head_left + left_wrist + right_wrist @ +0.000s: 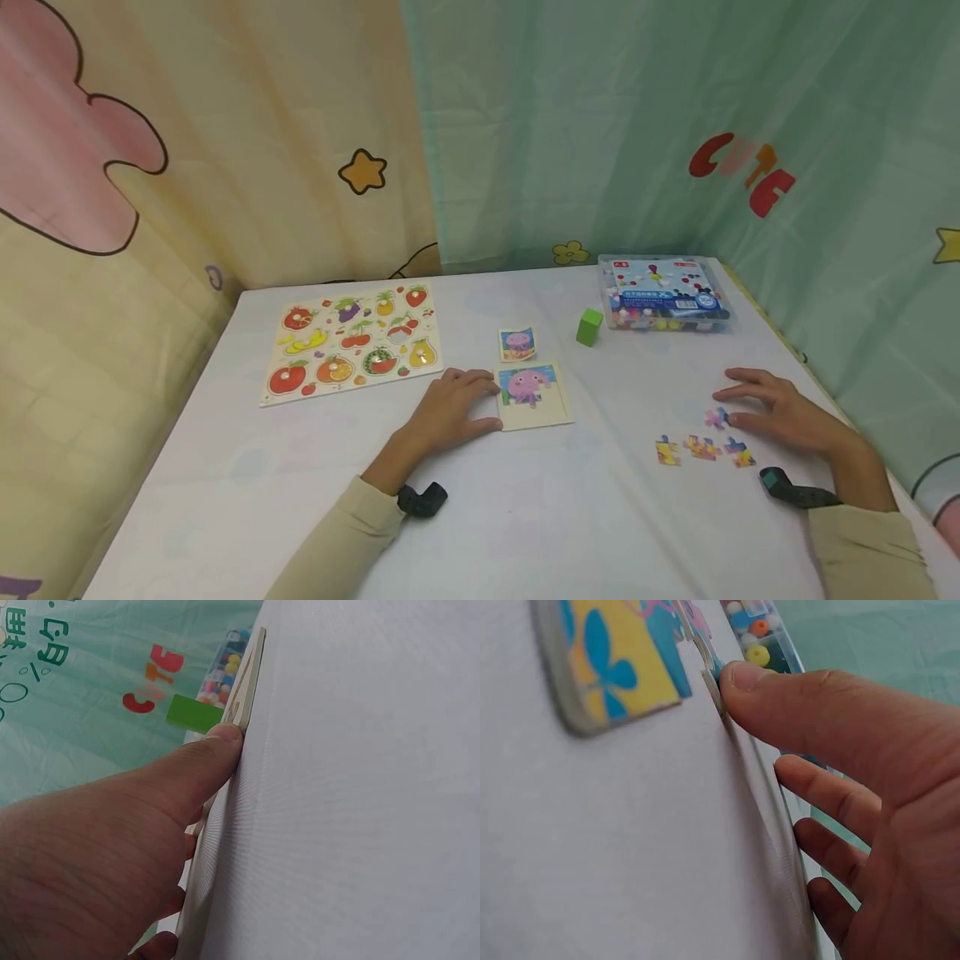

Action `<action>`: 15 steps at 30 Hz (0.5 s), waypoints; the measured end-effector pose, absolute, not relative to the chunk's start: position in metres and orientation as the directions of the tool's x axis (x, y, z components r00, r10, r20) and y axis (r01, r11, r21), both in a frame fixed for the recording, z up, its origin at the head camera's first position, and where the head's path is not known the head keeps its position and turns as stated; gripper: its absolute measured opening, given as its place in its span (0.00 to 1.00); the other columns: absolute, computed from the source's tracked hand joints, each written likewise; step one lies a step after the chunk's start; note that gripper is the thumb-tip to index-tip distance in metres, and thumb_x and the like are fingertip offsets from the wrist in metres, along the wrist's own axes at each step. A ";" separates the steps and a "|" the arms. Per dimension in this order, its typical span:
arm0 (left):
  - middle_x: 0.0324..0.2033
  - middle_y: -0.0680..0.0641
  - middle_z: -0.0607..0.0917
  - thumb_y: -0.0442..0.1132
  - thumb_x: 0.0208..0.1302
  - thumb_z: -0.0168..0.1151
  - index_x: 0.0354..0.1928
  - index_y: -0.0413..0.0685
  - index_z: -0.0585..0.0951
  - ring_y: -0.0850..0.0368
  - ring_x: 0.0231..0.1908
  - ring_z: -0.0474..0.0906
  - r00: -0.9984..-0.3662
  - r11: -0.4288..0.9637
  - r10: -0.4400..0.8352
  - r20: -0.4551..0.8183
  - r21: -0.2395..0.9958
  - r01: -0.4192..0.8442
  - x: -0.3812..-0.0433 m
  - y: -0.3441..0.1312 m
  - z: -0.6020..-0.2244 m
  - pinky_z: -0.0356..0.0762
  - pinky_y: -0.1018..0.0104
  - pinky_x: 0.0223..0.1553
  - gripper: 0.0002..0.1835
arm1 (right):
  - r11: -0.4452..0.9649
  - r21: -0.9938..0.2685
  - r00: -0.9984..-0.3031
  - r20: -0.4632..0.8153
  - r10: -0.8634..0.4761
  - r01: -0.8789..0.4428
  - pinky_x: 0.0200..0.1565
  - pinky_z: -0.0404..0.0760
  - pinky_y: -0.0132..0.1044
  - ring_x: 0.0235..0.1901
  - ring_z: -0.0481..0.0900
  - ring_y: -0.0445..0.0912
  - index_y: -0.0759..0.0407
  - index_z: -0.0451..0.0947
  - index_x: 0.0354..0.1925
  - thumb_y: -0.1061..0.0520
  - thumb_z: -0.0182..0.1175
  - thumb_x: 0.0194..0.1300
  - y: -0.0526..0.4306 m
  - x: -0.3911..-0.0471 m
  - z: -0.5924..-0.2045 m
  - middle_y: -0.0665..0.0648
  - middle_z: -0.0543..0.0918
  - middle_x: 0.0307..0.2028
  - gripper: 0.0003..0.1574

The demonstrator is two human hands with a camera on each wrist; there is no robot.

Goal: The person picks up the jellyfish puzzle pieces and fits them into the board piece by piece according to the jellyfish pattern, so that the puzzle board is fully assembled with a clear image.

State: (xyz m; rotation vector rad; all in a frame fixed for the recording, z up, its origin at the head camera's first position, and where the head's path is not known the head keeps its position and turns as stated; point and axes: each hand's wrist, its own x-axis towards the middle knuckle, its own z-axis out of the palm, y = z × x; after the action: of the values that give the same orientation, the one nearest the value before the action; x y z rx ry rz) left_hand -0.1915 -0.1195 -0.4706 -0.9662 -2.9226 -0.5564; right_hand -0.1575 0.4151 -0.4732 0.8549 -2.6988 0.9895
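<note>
My left hand [453, 408] rests at the left side of a small wooden puzzle board [555, 412], thumb and fingertips against its edge. In the left wrist view the thumb [214, 746] presses that edge. Part of a pink octopus picture [527, 386] lies assembled in the board, with bare wood at its right and bottom. On the right, my right hand [783, 412] lies with fingers spread, its thumb touching a pink and blue jigsaw piece [716, 417]. Three more jigsaw pieces lie just nearer: a yellow one [667, 451], a pink-yellow one [702, 448] and a blue-yellow one [741, 453].
A small octopus picture card [517, 344] lies just behind the board. Farther back stand a green block [589, 327] and a clear plastic box [663, 293] of coloured beads. A fruit peg puzzle [352, 342] lies at the left. Printed curtains [525, 125] hang behind the table.
</note>
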 end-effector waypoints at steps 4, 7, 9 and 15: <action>0.67 0.53 0.74 0.63 0.63 0.67 0.62 0.57 0.80 0.50 0.61 0.68 -0.811 0.744 0.573 0.122 0.338 0.576 -0.191 -0.120 -0.469 0.68 0.50 0.57 0.30 | 0.673 -0.584 -0.890 0.259 -0.375 -0.454 0.52 0.52 0.14 0.59 0.58 0.26 0.60 0.87 0.43 0.71 0.72 0.55 0.413 -0.158 -0.474 0.64 0.72 0.58 0.17; 0.67 0.53 0.74 0.63 0.63 0.67 0.62 0.58 0.80 0.50 0.62 0.68 -0.812 0.748 0.571 0.118 0.334 0.574 -0.192 -0.119 -0.469 0.68 0.50 0.57 0.30 | 0.682 -0.604 -0.910 0.238 -0.339 -0.412 0.52 0.51 0.15 0.58 0.58 0.28 0.59 0.87 0.43 0.70 0.71 0.57 0.413 -0.157 -0.475 0.66 0.71 0.58 0.15; 0.67 0.53 0.74 0.64 0.63 0.67 0.62 0.58 0.80 0.50 0.62 0.68 -0.814 0.750 0.570 0.114 0.331 0.572 -0.192 -0.119 -0.469 0.68 0.51 0.57 0.30 | 0.677 -0.603 -0.906 0.247 -0.344 -0.422 0.52 0.51 0.15 0.59 0.58 0.28 0.58 0.87 0.43 0.70 0.73 0.55 0.413 -0.156 -0.476 0.61 0.71 0.59 0.17; 0.68 0.53 0.73 0.63 0.63 0.67 0.62 0.58 0.80 0.51 0.62 0.67 -0.815 0.749 0.568 0.111 0.339 0.568 -0.191 -0.120 -0.470 0.68 0.51 0.57 0.30 | 0.654 -0.551 -0.855 0.331 -0.398 -0.518 0.55 0.50 0.18 0.60 0.58 0.29 0.57 0.86 0.44 0.72 0.75 0.47 0.410 -0.155 -0.478 0.53 0.72 0.59 0.24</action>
State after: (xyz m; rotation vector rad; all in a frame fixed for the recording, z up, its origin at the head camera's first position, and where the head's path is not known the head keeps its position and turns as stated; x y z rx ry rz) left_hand -0.1913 -0.1197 -0.4696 -0.9546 -2.9379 -0.5703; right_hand -0.1552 0.4099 -0.4783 0.7522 -2.6896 0.9805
